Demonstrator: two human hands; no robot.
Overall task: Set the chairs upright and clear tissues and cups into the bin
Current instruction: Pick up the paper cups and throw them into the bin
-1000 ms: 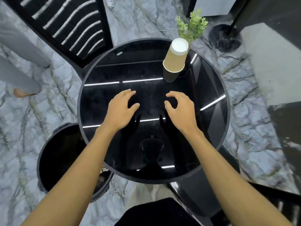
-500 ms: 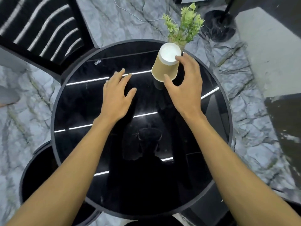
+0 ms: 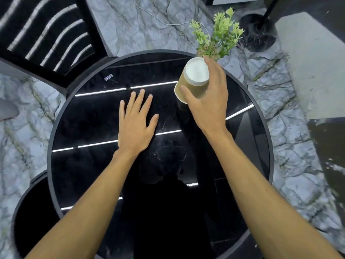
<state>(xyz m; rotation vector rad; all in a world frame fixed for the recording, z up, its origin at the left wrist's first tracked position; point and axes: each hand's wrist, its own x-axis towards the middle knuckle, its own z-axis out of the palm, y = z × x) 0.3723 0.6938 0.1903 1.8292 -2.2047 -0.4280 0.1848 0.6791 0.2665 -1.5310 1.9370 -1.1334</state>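
Note:
A tan paper cup [image 3: 194, 79] with a white bottom stands upside down at the far right of the round black glass table [image 3: 89, 165]. My right hand [image 3: 209, 101] wraps around the cup, thumb on its left side and fingers on its right. My left hand [image 3: 136, 124] lies flat on the glass near the middle, fingers spread, holding nothing. A black round bin [image 3: 29, 217] sits on the floor at the lower left, partly under the table's edge. A black slatted chair [image 3: 43, 32] stands at the upper left.
A green leafy plant [image 3: 218, 38] rises just behind the cup at the table's far edge. A round black stand base [image 3: 257, 32] and a cable lie on the marble floor beyond. A pale mat [image 3: 313, 62] lies to the right.
My right hand has reached forward from the table's middle and closed around the cup. My left hand has slid forward and flattened on the glass. The view has moved closer to the table.

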